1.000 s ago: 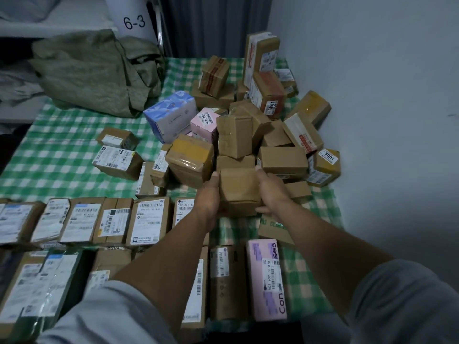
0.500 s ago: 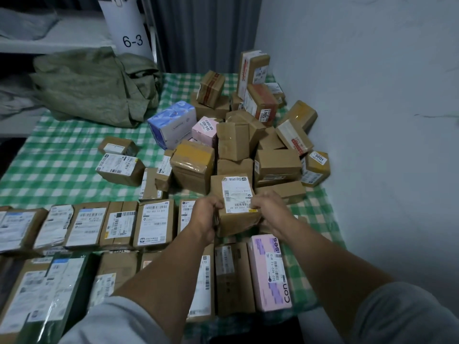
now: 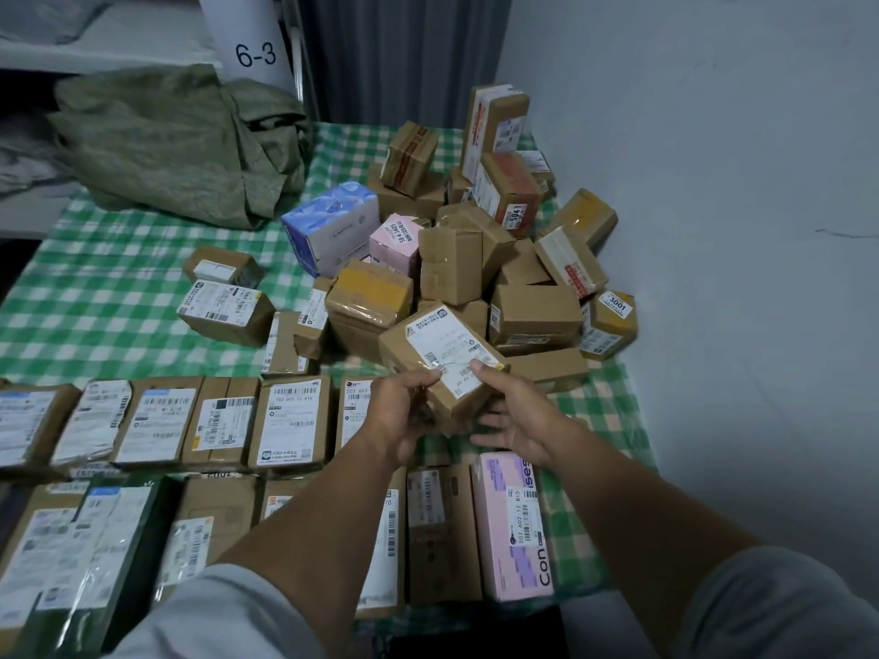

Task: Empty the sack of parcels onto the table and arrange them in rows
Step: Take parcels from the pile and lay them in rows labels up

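Over the green-checked table (image 3: 119, 287), the left hand (image 3: 399, 411) grips and the right hand (image 3: 518, 420) pinches, seemingly with loose fingers (image 3: 492, 439) beneath, a labelled brown parcel (image 3: 447, 359) above the two near rows (image 3: 290, 420), while the emptied sack (image 3: 176, 145) lies crumpled far left and a jumbled pile (image 3: 532, 316) awaits sorting.

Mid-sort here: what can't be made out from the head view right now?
Head view only:
- Held parcel: label print too small; underside hidden by left hand and right hand.
- Sack: contents hidden by its folds.
- Pile: lower boxes buried under upper ones.
- Near-row parcel: label covered by left forearm.
- Far-left parcels: cut off by frame edge.
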{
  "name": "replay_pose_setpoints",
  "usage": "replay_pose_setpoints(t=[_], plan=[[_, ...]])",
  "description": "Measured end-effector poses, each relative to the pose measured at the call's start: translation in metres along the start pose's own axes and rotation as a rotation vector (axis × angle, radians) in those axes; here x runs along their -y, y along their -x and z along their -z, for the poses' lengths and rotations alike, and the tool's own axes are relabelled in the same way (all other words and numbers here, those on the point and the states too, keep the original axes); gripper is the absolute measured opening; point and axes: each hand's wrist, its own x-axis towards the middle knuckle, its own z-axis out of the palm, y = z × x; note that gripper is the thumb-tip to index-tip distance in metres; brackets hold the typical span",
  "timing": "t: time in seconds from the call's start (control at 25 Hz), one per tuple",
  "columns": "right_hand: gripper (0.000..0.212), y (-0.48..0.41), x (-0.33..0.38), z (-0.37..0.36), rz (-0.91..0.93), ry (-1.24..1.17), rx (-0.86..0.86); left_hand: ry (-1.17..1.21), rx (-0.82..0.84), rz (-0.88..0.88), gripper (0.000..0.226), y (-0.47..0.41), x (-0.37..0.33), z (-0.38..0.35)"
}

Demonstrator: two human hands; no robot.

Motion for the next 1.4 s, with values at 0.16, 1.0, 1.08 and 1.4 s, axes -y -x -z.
replay_pose_setpoints(t=[0.16, 1.0, 1.08, 1.4], plan=[[0.042, -0.006, 0.012, 0.002, 0.027, -0.019, 0.018, 0.049, 0.037, -0.006, 0.032, 0.006, -0.006, -0.006], [0.044, -0.039, 0.014, 0.015, -0.010, 0.196, 0.090, -0.158, -0.096, 0.097, 0.029, -0.007, 0.017, 0.015], [0.041, -0.049, 0.009, 0.018, -0.008, 0.211, 0.092, -0.178, -0.336, 0.026, 0.035, -0.020, 0.020, 0.030], [0.058, -0.088, -0.025, 0.014, -0.088, 0.329, 0.109, -0.439, -0.529, -0.014, 0.015, -0.046, 0.034, 0.061]])
